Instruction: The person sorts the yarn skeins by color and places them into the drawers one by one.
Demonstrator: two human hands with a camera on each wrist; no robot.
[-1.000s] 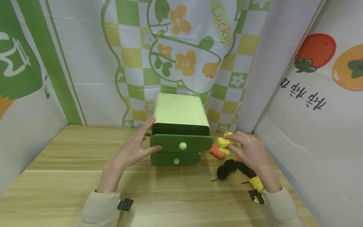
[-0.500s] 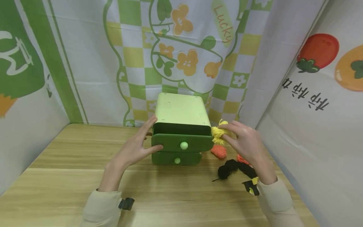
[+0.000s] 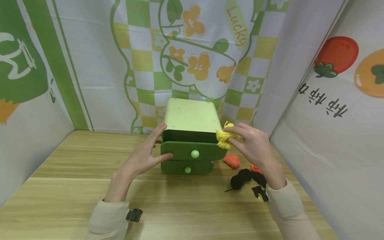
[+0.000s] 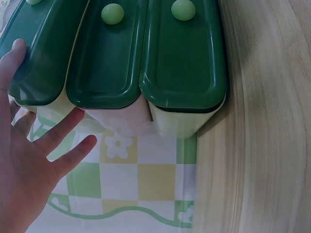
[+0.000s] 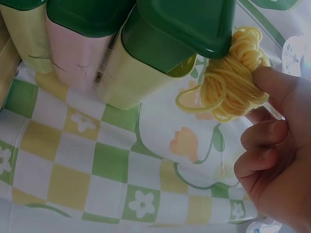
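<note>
On the wooden surface [image 3: 186, 206], the cabinet [image 3: 192, 115], upper drawer [image 3: 180, 150] pulled out, is best steadied by the left grip [image 3: 143, 156], spread and empty, while, pinched by the right grip [image 3: 253, 144] at the drawer's right end, yellow yarn [image 3: 222, 137] should be held compactly.
</note>
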